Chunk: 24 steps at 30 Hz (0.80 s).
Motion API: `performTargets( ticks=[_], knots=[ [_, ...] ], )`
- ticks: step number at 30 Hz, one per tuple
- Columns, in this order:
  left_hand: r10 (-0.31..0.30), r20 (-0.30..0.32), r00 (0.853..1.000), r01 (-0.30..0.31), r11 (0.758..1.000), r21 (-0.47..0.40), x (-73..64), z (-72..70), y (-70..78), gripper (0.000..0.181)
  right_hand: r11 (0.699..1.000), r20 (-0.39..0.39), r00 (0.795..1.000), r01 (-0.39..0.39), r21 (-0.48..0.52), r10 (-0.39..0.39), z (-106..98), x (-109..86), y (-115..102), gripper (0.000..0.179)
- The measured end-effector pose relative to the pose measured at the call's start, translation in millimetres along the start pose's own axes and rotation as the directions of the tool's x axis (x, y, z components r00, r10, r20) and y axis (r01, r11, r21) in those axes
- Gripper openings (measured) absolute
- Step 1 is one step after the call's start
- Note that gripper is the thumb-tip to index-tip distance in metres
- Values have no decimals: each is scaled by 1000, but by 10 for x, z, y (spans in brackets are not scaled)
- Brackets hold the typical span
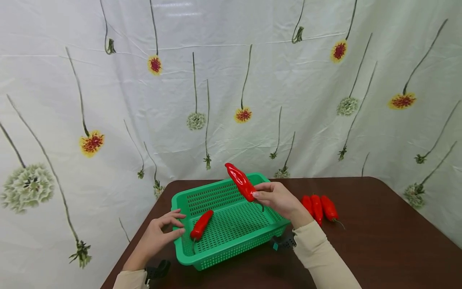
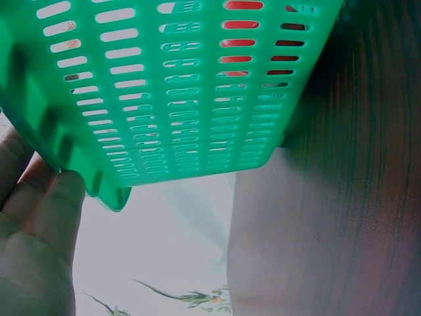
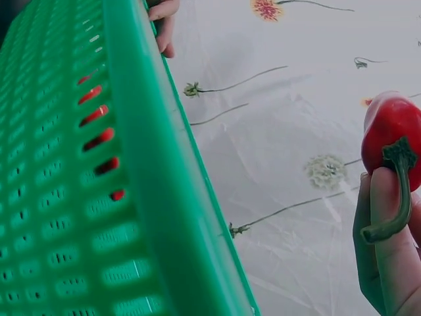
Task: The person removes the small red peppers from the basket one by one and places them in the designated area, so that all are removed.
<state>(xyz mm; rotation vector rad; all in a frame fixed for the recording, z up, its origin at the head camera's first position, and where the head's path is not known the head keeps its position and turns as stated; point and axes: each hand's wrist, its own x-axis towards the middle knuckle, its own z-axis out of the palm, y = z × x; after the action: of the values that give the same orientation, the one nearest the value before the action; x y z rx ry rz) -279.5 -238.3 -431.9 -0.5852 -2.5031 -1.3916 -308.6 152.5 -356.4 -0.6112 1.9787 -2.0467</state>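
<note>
Above the right part of the green plastic basket (image 1: 226,248), my right hand (image 1: 276,197) pinches a red chili pepper (image 1: 240,181) near its stem end, the tip pointing up and left. The right wrist view shows its curved green stem (image 3: 395,197) close up. Inside the basket, toward the left, lies another red pepper (image 1: 201,224). My left hand (image 1: 160,237) is at the basket's left rim, fingers loosely bent with a gap between thumb and fingers. In the left wrist view its fingers (image 2: 56,204) are right at the rim's outer edge.
Several red peppers (image 1: 317,208) lie together on the dark brown table (image 1: 379,233), right of the basket. A white flower-patterned cloth (image 1: 223,88) hangs behind the table. Dark straps sit around both wrists, next to the cream sleeves (image 1: 321,249).
</note>
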Motion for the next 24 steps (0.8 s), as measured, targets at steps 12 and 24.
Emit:
performTargets(
  ticks=[12, 24],
  knots=[
    [-21, 1, 1000, 21, 1000, -3, -28, -5, 14, 11, 1000, -63, 998, 11, 23, -9, -161, -39, -6, 48],
    [12, 0, 1000, -12, 1000, 24, 22, -3, -1, 9, 1000, -179, 984, -13, 10, 15, -424, -131, -53, 48]
  ],
)
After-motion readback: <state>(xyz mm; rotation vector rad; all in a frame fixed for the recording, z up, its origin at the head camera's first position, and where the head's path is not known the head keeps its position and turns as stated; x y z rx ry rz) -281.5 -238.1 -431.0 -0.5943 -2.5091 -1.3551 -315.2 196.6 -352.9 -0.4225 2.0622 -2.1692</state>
